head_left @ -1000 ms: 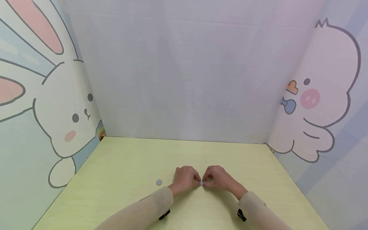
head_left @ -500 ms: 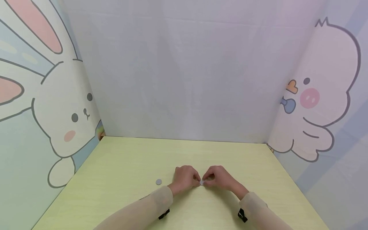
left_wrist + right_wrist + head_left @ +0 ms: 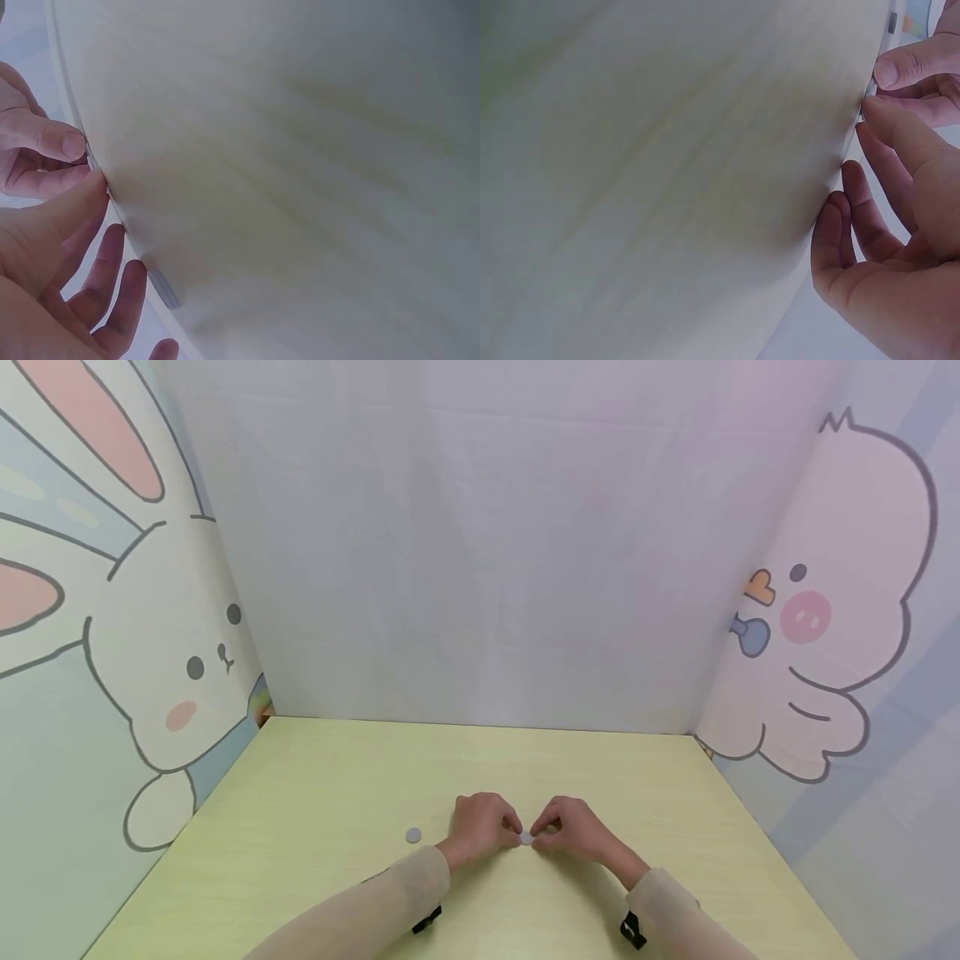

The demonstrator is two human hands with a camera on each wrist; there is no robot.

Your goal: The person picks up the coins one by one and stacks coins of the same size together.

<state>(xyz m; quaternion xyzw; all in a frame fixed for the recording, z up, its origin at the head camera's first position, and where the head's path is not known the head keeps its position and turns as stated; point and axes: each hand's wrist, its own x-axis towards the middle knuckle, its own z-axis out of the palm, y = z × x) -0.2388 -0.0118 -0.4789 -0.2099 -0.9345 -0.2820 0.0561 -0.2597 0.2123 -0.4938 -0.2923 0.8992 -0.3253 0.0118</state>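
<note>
A small round grey disc point(image 3: 527, 838), about coin-sized, lies on the table between both hands. My left hand point(image 3: 482, 827) pinches its left side with thumb and forefinger. From the other side, my right hand point(image 3: 576, 831) holds its right edge with thumb and fingertips. Low in the left wrist view, a grey disc stack point(image 3: 163, 289) looks layered from the side, just past the left hand's fingers. The head view shows that second grey disc point(image 3: 413, 835) flat on the table, left of the left hand. Fingers largely cover the disc between the hands in both wrist views.
The pale yellow wooden table point(image 3: 360, 777) ends at a white cloth wall point(image 3: 480, 568) behind. Printed side cloths with a rabbit point(image 3: 165, 652) and a chick point(image 3: 847, 552) flank it. Black straps point(image 3: 428, 920) hang under the sleeves.
My right hand has shifted slightly right and toward the body, so more of the disc shows between the hands. The left hand and the other disc stay nearly still.
</note>
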